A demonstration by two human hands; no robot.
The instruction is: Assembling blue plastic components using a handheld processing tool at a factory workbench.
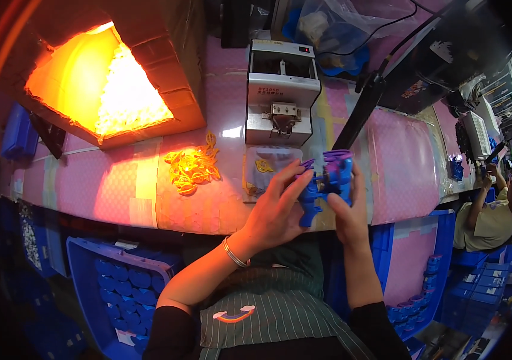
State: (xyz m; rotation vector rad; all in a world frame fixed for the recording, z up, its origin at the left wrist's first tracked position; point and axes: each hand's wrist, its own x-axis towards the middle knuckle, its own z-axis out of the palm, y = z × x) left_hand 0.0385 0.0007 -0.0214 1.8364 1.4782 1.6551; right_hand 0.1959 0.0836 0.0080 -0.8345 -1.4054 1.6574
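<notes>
In front of the table edge I hold a blue plastic part (341,180) with a purple top. My right hand (352,219) is wrapped round its right side, the thumb across the front. My left hand (277,210) has its fingers closed at the left side of the part, by a blue strap-like piece (309,213) that hangs down. Whether that piece is joined to the part I cannot tell. Left of my hands lies a pile of thin looped pieces (193,168), orange in the lamp glow. A clear plastic box (268,165) with a small yellow piece in it stands just beyond my left hand.
A white-and-black bench machine (281,93) stands behind the box. At left glows a cardboard box (166,66) with bright light inside. A dark arm (361,108) slants up right. Blue crates (79,270) with blue round parts flank me. Another person (490,216) works far right.
</notes>
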